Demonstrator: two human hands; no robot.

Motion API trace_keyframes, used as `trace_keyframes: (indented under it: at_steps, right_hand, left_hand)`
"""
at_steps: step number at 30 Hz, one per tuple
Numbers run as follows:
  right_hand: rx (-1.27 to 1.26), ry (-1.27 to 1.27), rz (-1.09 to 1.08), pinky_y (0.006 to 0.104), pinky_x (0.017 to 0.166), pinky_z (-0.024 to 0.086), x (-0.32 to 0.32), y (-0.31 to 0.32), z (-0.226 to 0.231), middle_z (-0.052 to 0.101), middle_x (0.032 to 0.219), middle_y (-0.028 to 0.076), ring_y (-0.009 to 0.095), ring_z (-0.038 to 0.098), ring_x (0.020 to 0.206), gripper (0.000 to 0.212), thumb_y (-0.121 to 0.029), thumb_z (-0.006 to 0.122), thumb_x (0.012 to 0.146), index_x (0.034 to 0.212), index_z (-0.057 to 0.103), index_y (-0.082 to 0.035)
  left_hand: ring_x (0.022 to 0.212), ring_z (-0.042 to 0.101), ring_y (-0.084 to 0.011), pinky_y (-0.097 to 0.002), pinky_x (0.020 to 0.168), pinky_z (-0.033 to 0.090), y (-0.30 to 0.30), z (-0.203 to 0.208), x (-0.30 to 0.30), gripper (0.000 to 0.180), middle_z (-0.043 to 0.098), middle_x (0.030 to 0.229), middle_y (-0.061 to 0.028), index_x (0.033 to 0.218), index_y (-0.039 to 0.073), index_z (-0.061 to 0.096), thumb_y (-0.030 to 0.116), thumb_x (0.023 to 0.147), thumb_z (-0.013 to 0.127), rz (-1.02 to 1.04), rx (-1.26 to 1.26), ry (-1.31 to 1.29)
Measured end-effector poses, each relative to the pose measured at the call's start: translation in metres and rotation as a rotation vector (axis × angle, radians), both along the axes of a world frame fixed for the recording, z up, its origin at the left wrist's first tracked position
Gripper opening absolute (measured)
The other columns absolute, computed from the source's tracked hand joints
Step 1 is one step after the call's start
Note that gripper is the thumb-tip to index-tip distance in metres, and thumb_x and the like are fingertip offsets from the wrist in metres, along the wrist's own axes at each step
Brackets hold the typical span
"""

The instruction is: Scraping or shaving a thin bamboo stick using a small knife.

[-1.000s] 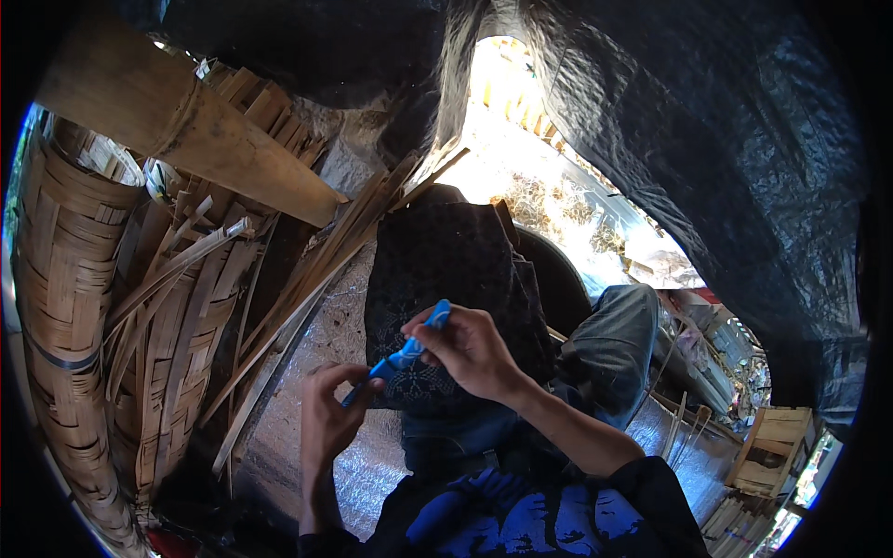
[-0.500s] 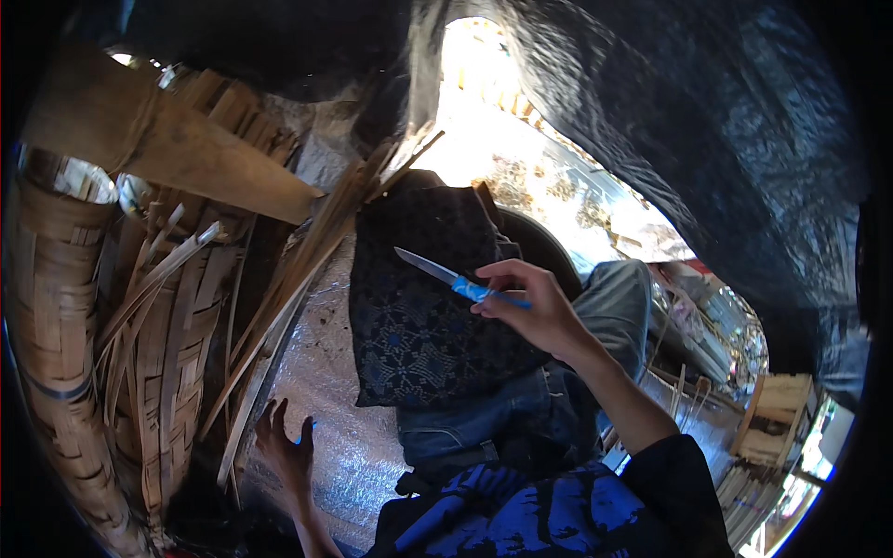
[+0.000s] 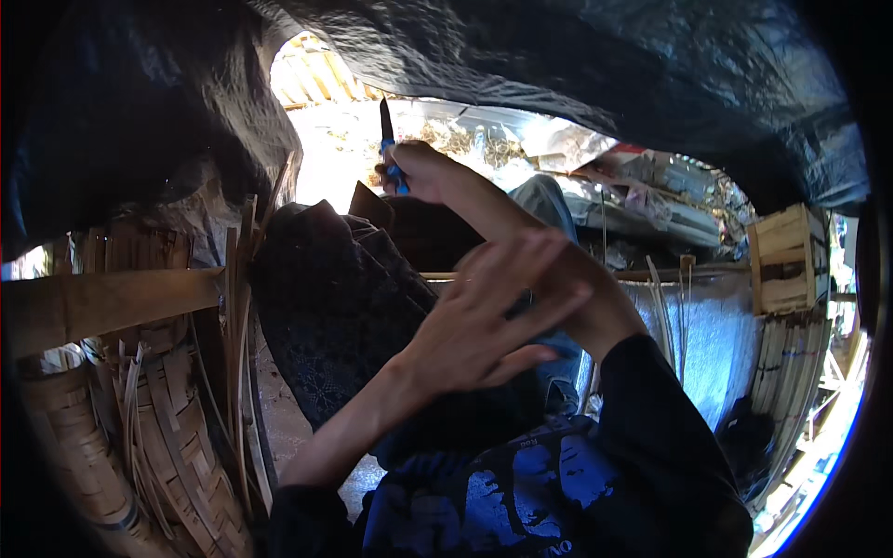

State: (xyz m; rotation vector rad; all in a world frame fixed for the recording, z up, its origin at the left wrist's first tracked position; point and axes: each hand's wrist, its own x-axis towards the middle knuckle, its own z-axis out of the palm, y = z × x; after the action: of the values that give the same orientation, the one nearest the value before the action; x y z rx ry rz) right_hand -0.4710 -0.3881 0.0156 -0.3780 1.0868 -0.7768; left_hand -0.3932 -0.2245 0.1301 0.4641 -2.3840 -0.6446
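Observation:
My right hand (image 3: 420, 172) is stretched out ahead, closed around the blue handle of a knife (image 3: 386, 126). Its narrow blade stands up dark against the bright opening. Nearer to me, my left hand (image 3: 488, 316) reaches across my body in front of my right forearm, slightly blurred. Its fingers are spread and hold nothing; whether they touch the forearm I cannot tell. A dark patterned cloth (image 3: 321, 307) covers my leg, and jeans (image 3: 544, 200) show at the far knee.
At the left stand woven bamboo baskets (image 3: 172, 428), upright bamboo strips (image 3: 244, 372) and a broad bamboo bar (image 3: 139, 302). Black plastic sheeting (image 3: 558, 60) hangs overhead. On the right are a wooden crate (image 3: 786, 260) and a stack of slats (image 3: 786, 367).
My right hand has carried the knife forward and left, its blade now pointing up. My left hand has risen from the lower left across to my right forearm. The view has turned right.

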Motion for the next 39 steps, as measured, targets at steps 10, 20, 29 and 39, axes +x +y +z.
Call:
trace_keyframes:
  at_steps: [10, 20, 29, 39]
  right_hand:
    - [-0.097, 0.325, 0.047, 0.0267, 0.055, 0.041, -0.138, 0.051, -0.027, 0.047, 0.071, 0.0, 0.011, 0.047, 0.061, 0.016, -0.024, 0.054, 0.094, 0.095, 0.048, -0.009]
    - [0.126, 1.182, -0.034, 0.0377, 0.062, 0.047, -0.238, 0.353, 0.025, 0.059, 0.084, 0.017, 0.025, 0.061, 0.075, 0.029, -0.02, 0.062, 0.088, 0.101, 0.045, 0.0]
    - [-0.067, 1.571, -0.291, 0.0507, 0.06, 0.04, -0.179, 0.425, -0.052, 0.054, 0.081, 0.026, 0.045, 0.054, 0.072, 0.024, -0.004, 0.062, 0.081, 0.091, 0.041, 0.001]
    - [-0.406, 1.089, -0.306, 0.0346, 0.067, 0.056, -0.208, 0.319, 0.109, 0.063, 0.082, 0.011, 0.02, 0.067, 0.078, 0.024, -0.008, 0.067, 0.085, 0.099, 0.048, -0.001]
  left_hand:
    - [0.105, 0.058, -0.0276, -0.0389, 0.088, 0.047, -0.101, -0.069, -0.035, 0.039, 0.056, 0.121, -0.0122, 0.124, 0.01, 0.052, 0.017, 0.086, 0.062, 0.071, 0.052, -0.338]
    - [0.112, 0.055, -0.0362, -0.0433, 0.089, 0.048, -0.065, -0.093, -0.1, 0.033, 0.057, 0.115, -0.0163, 0.118, 0.005, 0.049, -0.001, 0.086, 0.054, -0.101, 0.278, -0.174]
    - [0.125, 0.044, -0.0371, -0.0441, 0.101, 0.04, -0.048, -0.08, -0.119, 0.055, 0.041, 0.136, -0.0205, 0.135, 0.005, 0.04, 0.001, 0.083, 0.059, -0.144, 0.431, -0.162]
    - [0.089, 0.065, -0.0161, -0.029, 0.081, 0.05, -0.017, -0.045, -0.1, 0.023, 0.067, 0.101, -0.0103, 0.111, -0.001, 0.06, 0.008, 0.091, 0.059, -0.133, 1.194, -0.008]
